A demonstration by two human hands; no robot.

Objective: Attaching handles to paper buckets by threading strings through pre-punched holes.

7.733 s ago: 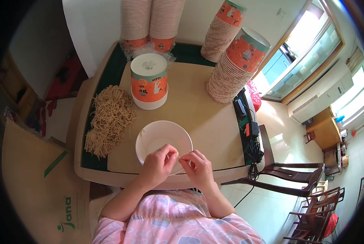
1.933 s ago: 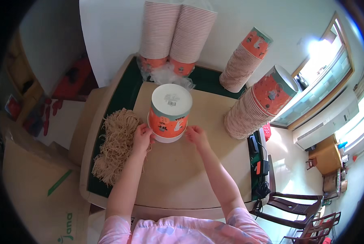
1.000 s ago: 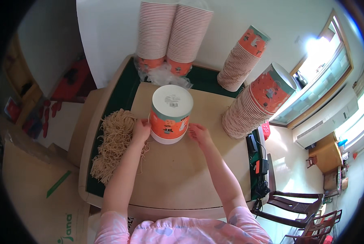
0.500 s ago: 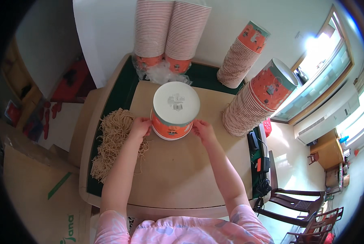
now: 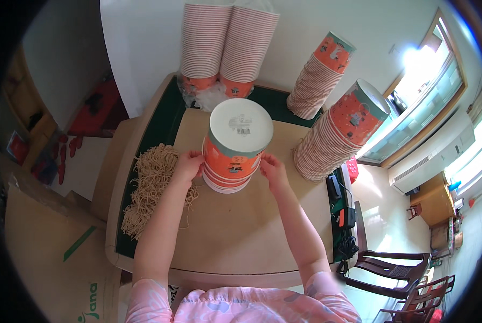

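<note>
In front of me a small stack of orange paper buckets [image 5: 233, 161] stands upside down, its topmost pale round base facing up. Several white rims show at the bottom of the stack. My left hand [image 5: 190, 164] is closed, fingertips pinched at the left side of the upper bucket near its rim. Opposite it, my right hand [image 5: 273, 169] pinches at the right side of the same rim. Whether a thin cord is also between the fingers is too small to tell. A heap of beige cords [image 5: 152, 188] lies beside my left forearm.
Two tall bucket stacks in clear plastic [image 5: 227, 48] stand at the back. Two more upturned stacks, one farther [image 5: 322, 75] and one nearer [image 5: 340, 132], rise at the right. Black adapters and cables [image 5: 347, 218] line the table's right edge. A dark chair [image 5: 392, 269] stands beyond.
The upper bucket has risen relative to those below, so several rims now show under it. Both hands stay at its sides, the right one slightly farther right.
</note>
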